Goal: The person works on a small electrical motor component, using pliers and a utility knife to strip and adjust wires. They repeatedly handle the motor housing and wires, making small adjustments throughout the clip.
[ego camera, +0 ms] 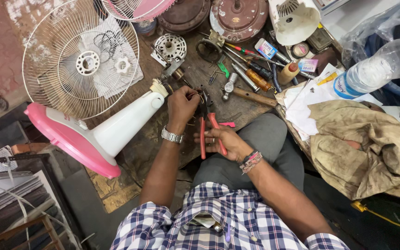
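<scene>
My right hand [222,141] grips red-handled pliers [208,128], jaws pointing away from me toward my left hand. My left hand [182,103], with a metal watch on its wrist, pinches thin wires [199,96] at the plier jaws. Both hands meet above a worn wooden bench [195,76]. Just left of them lies a fan stand with a white neck [126,122] and a pink base [65,139], tipped on its side.
A white wire fan guard [82,58] lies at far left. Motor parts, screwdrivers and a hammer [246,92] are scattered behind the hands. At right sit papers, a dirty cloth [359,148] and a plastic water bottle [380,65].
</scene>
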